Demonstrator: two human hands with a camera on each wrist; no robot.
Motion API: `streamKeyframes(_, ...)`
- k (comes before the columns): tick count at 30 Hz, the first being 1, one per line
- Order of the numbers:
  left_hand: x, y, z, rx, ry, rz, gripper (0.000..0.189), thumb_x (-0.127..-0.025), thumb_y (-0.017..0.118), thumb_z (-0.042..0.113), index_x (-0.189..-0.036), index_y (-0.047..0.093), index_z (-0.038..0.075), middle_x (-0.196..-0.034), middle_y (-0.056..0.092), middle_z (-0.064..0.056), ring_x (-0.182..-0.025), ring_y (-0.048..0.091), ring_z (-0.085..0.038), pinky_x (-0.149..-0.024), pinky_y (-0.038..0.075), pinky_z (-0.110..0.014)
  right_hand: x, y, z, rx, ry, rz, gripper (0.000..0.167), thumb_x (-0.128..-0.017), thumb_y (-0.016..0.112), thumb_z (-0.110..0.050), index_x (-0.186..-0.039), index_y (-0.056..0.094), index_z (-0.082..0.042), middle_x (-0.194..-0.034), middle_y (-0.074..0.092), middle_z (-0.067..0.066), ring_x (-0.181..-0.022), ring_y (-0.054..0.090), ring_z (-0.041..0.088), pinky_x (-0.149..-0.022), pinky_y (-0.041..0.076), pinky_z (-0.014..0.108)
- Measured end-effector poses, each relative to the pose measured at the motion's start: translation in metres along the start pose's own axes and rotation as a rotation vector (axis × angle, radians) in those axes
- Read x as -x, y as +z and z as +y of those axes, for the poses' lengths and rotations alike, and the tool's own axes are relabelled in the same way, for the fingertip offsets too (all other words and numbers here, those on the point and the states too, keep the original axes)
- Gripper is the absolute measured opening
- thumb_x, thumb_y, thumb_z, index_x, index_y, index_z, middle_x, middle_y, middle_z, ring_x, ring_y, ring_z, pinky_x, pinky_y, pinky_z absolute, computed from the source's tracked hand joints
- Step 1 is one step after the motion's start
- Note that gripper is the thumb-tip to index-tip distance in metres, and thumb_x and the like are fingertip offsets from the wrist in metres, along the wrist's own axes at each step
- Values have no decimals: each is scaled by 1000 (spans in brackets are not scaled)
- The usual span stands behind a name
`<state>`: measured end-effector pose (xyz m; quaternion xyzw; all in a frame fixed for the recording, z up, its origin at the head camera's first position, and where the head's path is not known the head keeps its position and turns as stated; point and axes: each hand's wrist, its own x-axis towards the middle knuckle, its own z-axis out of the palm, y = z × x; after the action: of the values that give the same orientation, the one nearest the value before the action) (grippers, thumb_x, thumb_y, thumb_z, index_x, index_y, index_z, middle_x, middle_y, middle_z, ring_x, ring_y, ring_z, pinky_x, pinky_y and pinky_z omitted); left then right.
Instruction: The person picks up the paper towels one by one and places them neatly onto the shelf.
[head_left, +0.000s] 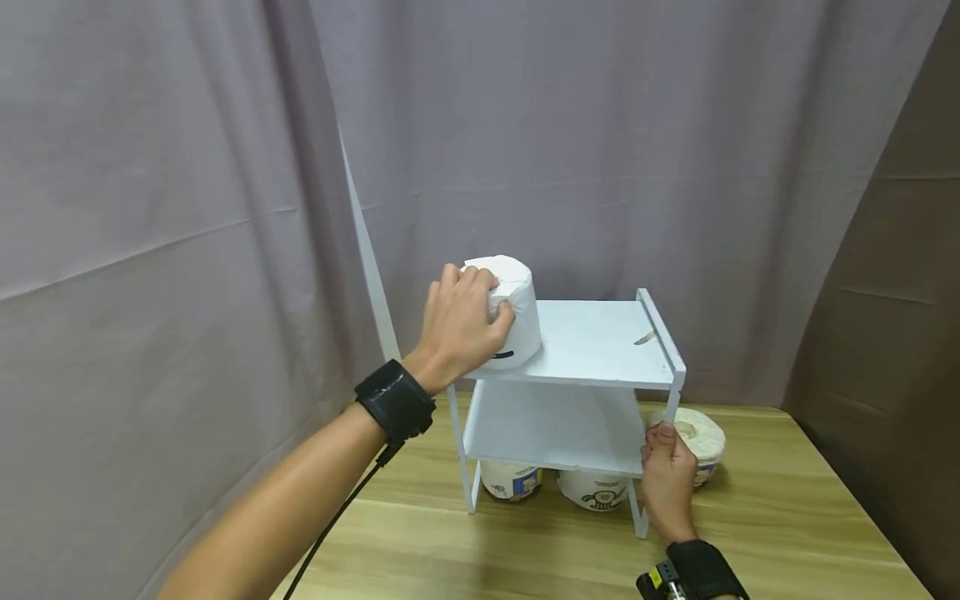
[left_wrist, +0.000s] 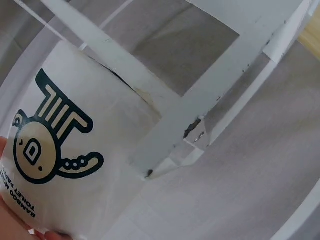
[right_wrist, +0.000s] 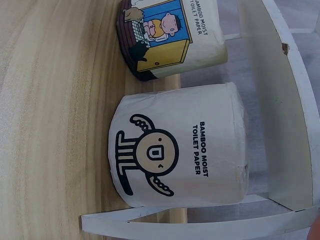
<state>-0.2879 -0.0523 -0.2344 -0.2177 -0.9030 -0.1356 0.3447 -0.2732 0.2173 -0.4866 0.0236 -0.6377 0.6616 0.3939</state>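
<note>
My left hand (head_left: 461, 321) grips a wrapped white toilet paper roll (head_left: 523, 325) from above, fingers bent over its top and thumb on the near side. That roll stands at the left end of the top board of a small white two-tier shelf (head_left: 592, 333). In the left wrist view, a dark cartoon figure marks the wrapper of the roll (left_wrist: 115, 165), beside the shelf's chipped frame (left_wrist: 170, 125). Lower down, my right hand (head_left: 667, 477) holds the shelf's right front leg (head_left: 673, 403), thumb pointing up along it.
Under the lower board stand two more wrapped toilet paper rolls, a left one (head_left: 510, 480) and a right one (head_left: 594, 490). Another roll (head_left: 701, 437) is right of the shelf, partly behind my right hand. Grey curtains (head_left: 570, 150) surround the wooden table (head_left: 787, 500).
</note>
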Motion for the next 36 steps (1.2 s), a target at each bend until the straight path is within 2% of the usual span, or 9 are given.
streamKeyframes(6, 2, -2, 3, -97, 16, -26, 35, -100, 57, 31, -118, 72, 6, -106, 70, -8, -98, 53, -28, -77, 45, -39, 1, 4, 3, 16, -11, -13, 49, -116, 36, -20, -80, 48, 12, -61, 35, -9, -49, 32, 4, -49, 24, 28)
streamKeyframes(10, -5, -8, 8, -80, 14, -85, 35, -100, 59, 31, -119, 74, 6, -103, 70, -7, -92, 52, -26, -71, 44, -36, -1, 2, 2, 13, -28, -2, 50, -116, 37, -21, -80, 47, 12, -62, 36, -10, -50, 32, 4, -49, 24, 27)
streamKeyframes(14, -11, -14, 12, -34, -21, -168, 33, -100, 62, 33, -119, 75, 9, -101, 69, -4, -91, 49, -24, -71, 42, -35, -3, -1, 2, 12, -33, 4, 52, -116, 37, -22, -79, 46, 13, -61, 37, -11, -50, 33, 2, -48, 25, 26)
streamKeyframes(17, -14, -17, 12, -13, -36, -224, 38, -100, 63, 36, -125, 74, 11, -113, 69, -5, -98, 49, -25, -78, 45, -37, -3, -3, 2, 4, -21, 7, 52, -116, 36, -22, -79, 45, 13, -61, 37, -11, -49, 33, 1, -48, 24, 26)
streamKeyframes(20, -15, -18, 7, 6, -23, -259, 45, -101, 64, 43, -134, 71, 14, -134, 62, -6, -112, 46, -26, -88, 46, -40, -4, -4, 2, -33, -2, 10, 53, -116, 37, -24, -79, 44, 13, -60, 36, -10, -48, 31, 3, -47, 21, 29)
streamKeyframes(22, -16, -20, 2, 17, 3, -272, 49, -100, 65, 47, -138, 69, 16, -144, 54, -5, -119, 43, -27, -94, 45, -42, -4, -5, 1, -48, 3, 5, 53, -116, 37, -25, -78, 42, 12, -59, 34, -9, -47, 29, 4, -47, 19, 31)
streamKeyframes(26, -17, -20, -14, 33, 96, -288, 51, -99, 65, 52, -139, 68, 20, -152, 48, 1, -126, 40, -27, -102, 39, -44, -6, -6, 0, -58, 7, 1, 54, -116, 37, -25, -78, 42, 12, -59, 34, -9, -47, 29, 4, -47, 18, 32)
streamKeyframes(31, -18, -18, -35, 98, 228, -337, 50, -104, 60, 45, -145, 61, 17, -151, 55, 1, -132, 41, -24, -105, 35, -44, -7, -7, 1, -66, 12, -10, 52, -116, 36, -22, -79, 42, 14, -59, 35, -8, -47, 30, 5, -47, 19, 32)
streamKeyframes(36, -20, -18, -48, 157, 300, -369, 48, -108, 57, 39, -151, 56, 16, -154, 57, -1, -134, 42, -23, -105, 34, -43, -7, -8, 0, -56, 6, -15, 52, -116, 36, -22, -79, 42, 13, -59, 35, -8, -46, 31, 5, -47, 20, 32)
